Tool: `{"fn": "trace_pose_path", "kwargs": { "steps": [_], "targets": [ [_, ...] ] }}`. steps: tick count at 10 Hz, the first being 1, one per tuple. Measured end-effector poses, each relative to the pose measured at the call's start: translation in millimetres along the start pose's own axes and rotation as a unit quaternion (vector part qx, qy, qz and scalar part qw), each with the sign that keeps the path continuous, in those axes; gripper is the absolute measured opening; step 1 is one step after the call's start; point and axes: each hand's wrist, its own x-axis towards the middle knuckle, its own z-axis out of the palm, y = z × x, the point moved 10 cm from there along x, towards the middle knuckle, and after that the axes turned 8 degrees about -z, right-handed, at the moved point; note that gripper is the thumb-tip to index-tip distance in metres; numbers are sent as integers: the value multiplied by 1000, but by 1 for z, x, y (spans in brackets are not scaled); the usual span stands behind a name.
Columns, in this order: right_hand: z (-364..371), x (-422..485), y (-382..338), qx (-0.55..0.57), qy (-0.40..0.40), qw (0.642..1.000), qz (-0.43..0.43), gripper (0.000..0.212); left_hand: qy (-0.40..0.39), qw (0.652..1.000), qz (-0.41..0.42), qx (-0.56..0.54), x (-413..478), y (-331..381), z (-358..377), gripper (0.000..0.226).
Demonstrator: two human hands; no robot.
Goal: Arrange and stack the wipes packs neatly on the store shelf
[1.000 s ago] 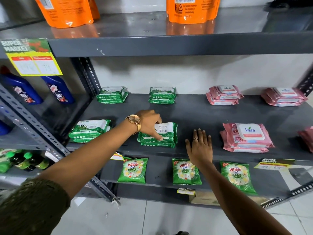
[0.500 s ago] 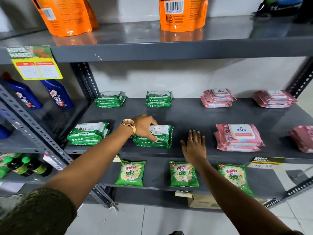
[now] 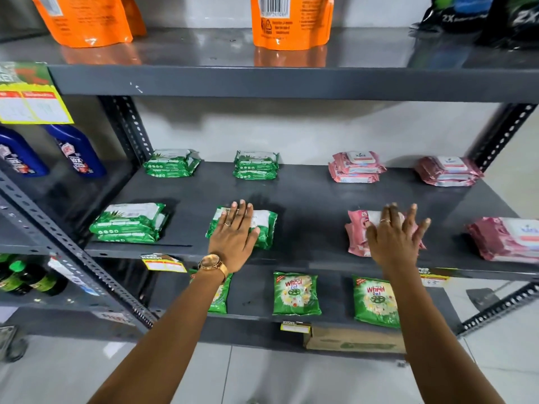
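My left hand lies flat and open, palm down, on the front green wipes stack near the front edge of the middle shelf; its grip is open, fingers straight, closing on nothing. My right hand is spread open too, fingers splayed, over the front pink wipes stack; whether the palm presses it or hovers just above I cannot tell. Another green stack sits to the left at the shelf front, and a pink stack to the right. Along the back stand two green stacks and two pink stacks, all well apart. Green detergent packets lie on the shelf below, orange pouches on the one above.
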Motion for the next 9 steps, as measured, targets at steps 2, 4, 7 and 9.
{"fn": "trace_pose_path", "kwargs": {
  "steps": [2,4,7,9],
  "targets": [
    [17,-4,10,21,16,1000,-18,61,41,999,-4,13,0,-1,4,59],
    [22,-5,13,31,39,998,-26,61,52,998,-14,25,-2,-1,7,61],
    [18,-13,6,19,25,999,-31,65,22,999,-11,41,-9,1,4,59],
    [-3,-16,-15,-6,6,999,-47,62,9,997,16,69,-13,19,-25,67]
  ]
}}
